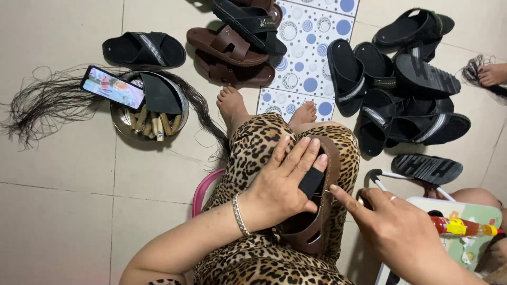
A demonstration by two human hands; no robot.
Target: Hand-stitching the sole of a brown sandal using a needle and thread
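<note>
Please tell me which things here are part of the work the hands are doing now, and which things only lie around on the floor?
In use:
- left hand, pressing on the brown sandal on the lap
- right hand, its forefinger at the sandal's edge

Lying about:
- black sandals
- brown sandals
- phone on the metal bowl
- red and yellow tube

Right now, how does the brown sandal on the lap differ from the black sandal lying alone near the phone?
The brown sandal is brown, rests on the lap and is pressed by the left hand. The black sandal is black with a pale stripe on its strap, lies flat on the floor, and nobody touches it. Both are open slip-on sandals.
</note>
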